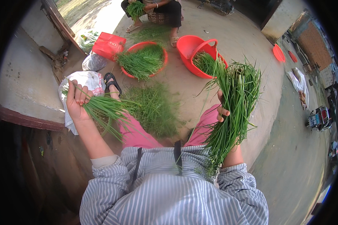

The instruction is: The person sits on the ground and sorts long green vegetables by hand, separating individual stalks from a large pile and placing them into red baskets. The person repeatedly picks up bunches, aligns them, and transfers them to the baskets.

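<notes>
My left hand point(79, 105) is raised on the left, fingers curled round a small bunch of long, thin, chive-like greens point(109, 108). The stalks fan out towards my lap. On the other side, my right hand point(223, 111) holds a much thicker bunch of the same greens point(239, 95), pale cut ends up. That bunch hides the palm and most of the wrist. On the floor between my legs lies a loose heap of greens point(153, 109). Beyond the heap stand a round red basin point(165, 60) piled with greens and a red handled basket point(186, 47) partly filled with stalks.
A white woven sack point(76, 77), a grey plastic bag point(93, 62) and a red bag point(108, 45) stand at the left by the wall point(28, 76). A seated person point(157, 9) opposite holds greens. An electric scooter point(319, 118) is far right.
</notes>
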`<state>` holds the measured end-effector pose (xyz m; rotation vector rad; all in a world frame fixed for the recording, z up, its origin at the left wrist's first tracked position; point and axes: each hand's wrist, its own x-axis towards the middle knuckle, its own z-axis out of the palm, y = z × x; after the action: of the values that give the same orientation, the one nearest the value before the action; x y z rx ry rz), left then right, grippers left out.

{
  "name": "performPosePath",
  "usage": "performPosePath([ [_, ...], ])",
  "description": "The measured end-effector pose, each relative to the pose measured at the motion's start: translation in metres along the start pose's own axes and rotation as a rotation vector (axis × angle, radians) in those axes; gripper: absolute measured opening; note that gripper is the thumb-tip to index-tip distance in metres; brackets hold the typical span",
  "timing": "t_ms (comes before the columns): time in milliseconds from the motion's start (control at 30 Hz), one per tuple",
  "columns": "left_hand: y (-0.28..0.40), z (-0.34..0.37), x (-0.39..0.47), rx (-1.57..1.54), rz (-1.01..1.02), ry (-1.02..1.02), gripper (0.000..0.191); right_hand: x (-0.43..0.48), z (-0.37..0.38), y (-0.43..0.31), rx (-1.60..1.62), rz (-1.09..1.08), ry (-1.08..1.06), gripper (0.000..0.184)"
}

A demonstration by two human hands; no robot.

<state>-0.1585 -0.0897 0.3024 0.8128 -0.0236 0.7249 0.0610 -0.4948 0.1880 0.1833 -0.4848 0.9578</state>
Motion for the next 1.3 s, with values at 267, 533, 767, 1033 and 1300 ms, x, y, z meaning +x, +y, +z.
performPosePath([
  [267, -0.017, -0.049, 0.001, 0.314, 0.196, 0.667, 0.028, 0.012, 0.014, -0.052, -0.105, -0.091, -0.145, 0.076],
  [533, -0.068, -0.105, 0.003, 0.421, 0.113, 0.807, 0.023, -0.001, 0.038, -0.090, -0.256, -0.169, -0.114, 0.074],
  [767, -0.080, -0.143, -0.002, 0.231, 0.019, 0.931, 0.025, -0.009, 0.055, -0.112, -0.331, -0.200, -0.160, 0.071],
  [1033, -0.074, -0.180, -0.022, -0.069, -0.026, 1.019, 0.022, -0.010, 0.060, -0.111, -0.249, -0.276, -0.191, 0.071],
  [1300, -0.097, -0.157, -0.020, -0.031, -0.284, 0.603, 0.019, 0.004, 0.067, -0.096, -0.211, -0.222, -0.208, 0.067],
])
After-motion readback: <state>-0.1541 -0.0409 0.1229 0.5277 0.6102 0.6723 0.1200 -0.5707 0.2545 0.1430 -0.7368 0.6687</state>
